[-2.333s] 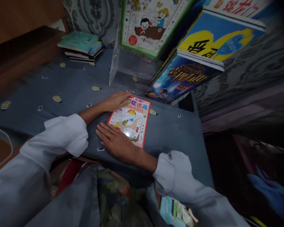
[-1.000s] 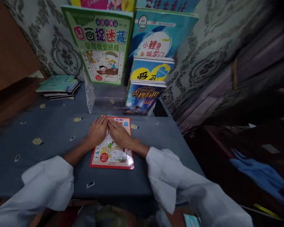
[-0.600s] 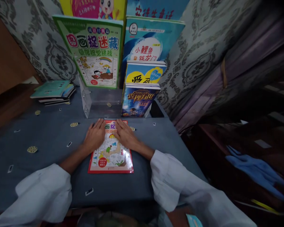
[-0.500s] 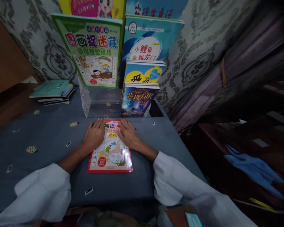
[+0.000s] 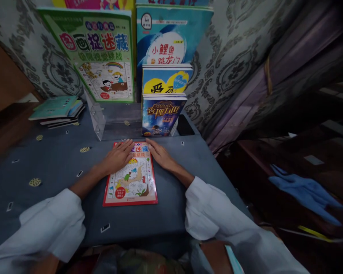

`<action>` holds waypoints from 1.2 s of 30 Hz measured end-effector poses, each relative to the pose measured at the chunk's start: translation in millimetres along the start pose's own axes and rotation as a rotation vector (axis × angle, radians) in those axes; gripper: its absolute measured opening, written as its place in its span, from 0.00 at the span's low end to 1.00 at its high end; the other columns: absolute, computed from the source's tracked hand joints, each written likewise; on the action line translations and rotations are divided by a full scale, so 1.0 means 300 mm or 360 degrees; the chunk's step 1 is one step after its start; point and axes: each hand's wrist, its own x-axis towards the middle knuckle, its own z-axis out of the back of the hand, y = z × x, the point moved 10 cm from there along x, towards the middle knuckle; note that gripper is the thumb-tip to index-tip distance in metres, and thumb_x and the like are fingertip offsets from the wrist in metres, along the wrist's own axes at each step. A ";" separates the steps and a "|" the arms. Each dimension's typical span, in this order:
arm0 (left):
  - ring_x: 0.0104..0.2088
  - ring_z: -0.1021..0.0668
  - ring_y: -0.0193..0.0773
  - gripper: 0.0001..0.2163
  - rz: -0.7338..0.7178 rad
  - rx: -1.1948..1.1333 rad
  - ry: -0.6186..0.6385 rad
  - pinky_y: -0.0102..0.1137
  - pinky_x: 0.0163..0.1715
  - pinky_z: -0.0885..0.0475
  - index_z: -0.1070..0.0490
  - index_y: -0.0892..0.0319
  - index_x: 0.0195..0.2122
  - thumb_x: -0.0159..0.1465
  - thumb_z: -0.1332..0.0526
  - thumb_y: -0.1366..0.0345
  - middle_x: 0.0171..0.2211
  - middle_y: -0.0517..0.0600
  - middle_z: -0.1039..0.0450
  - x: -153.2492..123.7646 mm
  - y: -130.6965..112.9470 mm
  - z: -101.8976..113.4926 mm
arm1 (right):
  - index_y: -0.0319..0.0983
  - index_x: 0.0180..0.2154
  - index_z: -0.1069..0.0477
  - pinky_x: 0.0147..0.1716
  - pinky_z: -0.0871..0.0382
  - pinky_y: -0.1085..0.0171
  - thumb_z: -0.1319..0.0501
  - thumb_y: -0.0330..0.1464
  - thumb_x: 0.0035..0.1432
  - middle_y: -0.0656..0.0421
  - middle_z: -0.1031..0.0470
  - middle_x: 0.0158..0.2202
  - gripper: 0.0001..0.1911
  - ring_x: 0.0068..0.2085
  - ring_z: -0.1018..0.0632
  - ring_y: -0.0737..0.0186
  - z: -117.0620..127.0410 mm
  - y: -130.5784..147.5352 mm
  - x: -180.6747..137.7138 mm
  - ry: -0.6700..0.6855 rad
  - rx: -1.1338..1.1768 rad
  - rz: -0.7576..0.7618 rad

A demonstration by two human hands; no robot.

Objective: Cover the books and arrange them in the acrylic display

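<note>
A red-bordered picture book [image 5: 135, 180] lies flat on the cloth-covered table in front of me, its cover facing up. Across its upper left part rests my left hand [image 5: 118, 157], flat with fingers stretched out and hiding some of the title. My right hand [image 5: 161, 155] is at the book's upper right edge, fingers extended, the fingertips near the top corner. Neither hand grips anything. Just beyond the book stands a clear acrylic book rack [image 5: 98, 123] holding a green picture book [image 5: 104, 57] and a dark blue book [image 5: 161, 114].
Higher in the rack are a teal book [image 5: 174, 34] and a yellow-and-blue book [image 5: 165, 80]. A stack of thin books [image 5: 55, 108] lies at the back left. Behind the rack's right end is a dark flat object [image 5: 185, 125]. Blue cloth [image 5: 303, 194] lies off to the right.
My left hand has slid right across the book's top, covering different title characters. My right hand has shifted off the cover toward its right edge. The view has tilted slightly.
</note>
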 end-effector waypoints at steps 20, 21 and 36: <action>0.70 0.39 0.43 0.25 -0.0610 -0.0204 0.0071 0.46 0.70 0.49 0.40 0.54 0.68 0.74 0.53 0.50 0.69 0.55 0.40 0.007 -0.214 -0.013 | 0.41 0.68 0.40 0.67 0.41 0.48 0.57 0.49 0.72 0.50 0.33 0.67 0.31 0.67 0.32 0.54 -0.004 0.005 -0.005 0.0095 -0.0022 0.0101; 0.70 0.39 0.43 0.25 -0.0607 -0.0210 0.0054 0.46 0.70 0.49 0.40 0.54 0.68 0.74 0.52 0.50 0.69 0.55 0.39 0.008 -0.213 -0.010 | 0.41 0.67 0.39 0.67 0.40 0.47 0.56 0.49 0.72 0.50 0.33 0.67 0.31 0.67 0.32 0.53 -0.007 0.006 0.000 0.0095 -0.0044 0.0122; 0.68 0.34 0.43 0.24 -0.0637 -0.0273 -0.0017 0.45 0.69 0.46 0.40 0.53 0.68 0.74 0.51 0.51 0.66 0.55 0.34 0.055 -0.161 0.026 | 0.40 0.64 0.33 0.66 0.40 0.43 0.56 0.46 0.73 0.47 0.33 0.66 0.29 0.69 0.35 0.51 -0.032 0.019 0.060 0.0051 -0.0164 0.0328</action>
